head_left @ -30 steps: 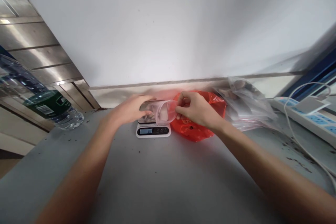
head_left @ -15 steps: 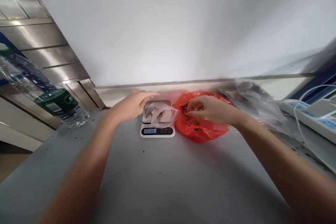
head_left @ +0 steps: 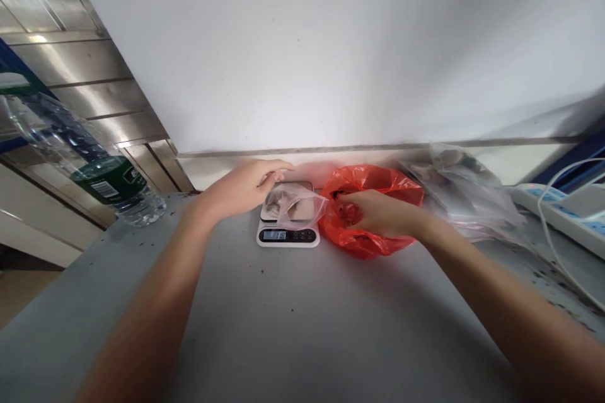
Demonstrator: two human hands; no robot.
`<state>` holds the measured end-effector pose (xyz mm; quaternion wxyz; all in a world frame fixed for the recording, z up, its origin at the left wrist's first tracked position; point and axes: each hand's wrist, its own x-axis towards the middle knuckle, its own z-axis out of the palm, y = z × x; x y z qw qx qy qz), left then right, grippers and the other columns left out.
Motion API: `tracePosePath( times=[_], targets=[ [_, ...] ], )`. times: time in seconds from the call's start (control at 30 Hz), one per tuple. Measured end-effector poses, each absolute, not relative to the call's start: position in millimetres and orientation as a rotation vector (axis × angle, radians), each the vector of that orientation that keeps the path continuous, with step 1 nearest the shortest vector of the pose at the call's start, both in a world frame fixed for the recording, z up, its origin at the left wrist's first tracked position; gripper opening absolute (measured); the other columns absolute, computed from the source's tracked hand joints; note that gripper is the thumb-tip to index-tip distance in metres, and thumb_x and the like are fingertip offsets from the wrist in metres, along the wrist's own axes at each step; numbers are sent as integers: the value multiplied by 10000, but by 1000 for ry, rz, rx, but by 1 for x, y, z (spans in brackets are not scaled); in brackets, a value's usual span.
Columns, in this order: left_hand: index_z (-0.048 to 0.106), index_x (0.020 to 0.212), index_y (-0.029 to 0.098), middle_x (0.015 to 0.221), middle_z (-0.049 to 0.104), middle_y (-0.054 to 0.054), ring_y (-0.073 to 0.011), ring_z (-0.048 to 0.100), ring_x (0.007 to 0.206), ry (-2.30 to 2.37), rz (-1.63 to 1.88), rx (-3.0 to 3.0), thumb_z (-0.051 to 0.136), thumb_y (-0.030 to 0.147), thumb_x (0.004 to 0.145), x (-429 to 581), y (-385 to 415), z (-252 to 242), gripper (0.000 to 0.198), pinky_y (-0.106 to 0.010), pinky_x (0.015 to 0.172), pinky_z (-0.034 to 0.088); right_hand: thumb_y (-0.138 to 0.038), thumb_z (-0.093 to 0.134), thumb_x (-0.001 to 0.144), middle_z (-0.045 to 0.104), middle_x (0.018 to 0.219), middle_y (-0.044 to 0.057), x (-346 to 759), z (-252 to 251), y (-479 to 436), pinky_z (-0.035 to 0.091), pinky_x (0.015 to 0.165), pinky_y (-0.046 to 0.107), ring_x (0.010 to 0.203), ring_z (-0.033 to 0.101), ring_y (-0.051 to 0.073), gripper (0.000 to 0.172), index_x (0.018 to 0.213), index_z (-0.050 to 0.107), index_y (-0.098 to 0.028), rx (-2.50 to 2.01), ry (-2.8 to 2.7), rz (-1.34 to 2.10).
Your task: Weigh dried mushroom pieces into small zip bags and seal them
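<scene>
A small digital kitchen scale (head_left: pixel 288 237) with a lit display stands on the grey table. On its pan lies a clear plastic bag (head_left: pixel 302 206) with pale brownish pieces inside, its open mouth facing right. My left hand (head_left: pixel 248 186) hovers at the scale's left rear edge, open and holding nothing, fingers pointing right. To the right of the scale sits an open red plastic bag (head_left: pixel 373 247) with dark pieces in it. My right hand (head_left: pixel 378 211) reaches into this bag, thumb and forefinger apart; the fingertips are partly hidden among the contents.
Several clear bags (head_left: pixel 472 201) lie behind my right forearm. A white power strip (head_left: pixel 567 214) with a cable (head_left: pixel 543 227) is at the far right. At left stands a large plastic bottle (head_left: pixel 111 182) with a green label. A white wall (head_left: pixel 307 63) rises behind the table.
My right hand has gone lower into the red bag, and its pinched fingers have parted. The number on the scale display has changed. The view has shifted slightly; my left hand stays by the scale.
</scene>
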<state>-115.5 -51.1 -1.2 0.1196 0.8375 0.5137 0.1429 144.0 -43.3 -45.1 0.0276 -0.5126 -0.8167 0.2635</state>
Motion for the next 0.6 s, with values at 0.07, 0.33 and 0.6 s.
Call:
tracePosePath(
  times=[0.07, 0.33, 0.6],
  targets=[
    [682, 1318, 197, 1304, 735, -82, -254, 679, 1177, 1496, 419, 2450, 379, 289, 1020, -115, -52, -1, 434, -377, 1017, 521, -228, 671, 762, 750, 868, 49, 144, -47, -43, 473, 661, 328, 818, 697, 260, 66, 786, 610, -233, -1579, -2539, 808],
    [681, 1333, 202, 1364, 712, -73, -257, 671, 1211, 1495, 386, 2456, 383, 322, 1025, -118, -50, -4, 445, -368, 1006, 533, -245, 623, 813, 764, 908, 51, 145, -43, -41, 485, 724, 326, 833, 692, 230, 52, 820, 661, -211, -1556, -2439, 717],
    [621, 1406, 245, 1339, 721, -55, -255, 701, 1116, 1556, 27, 2330, 448, 89, 846, -129, -35, -22, 606, -305, 875, 537, -311, 555, 899, 770, 848, 38, 124, -20, -67, 478, 679, 297, 752, 670, 185, 259, 893, 790, -203, -1030, -2309, 848]
  ],
)
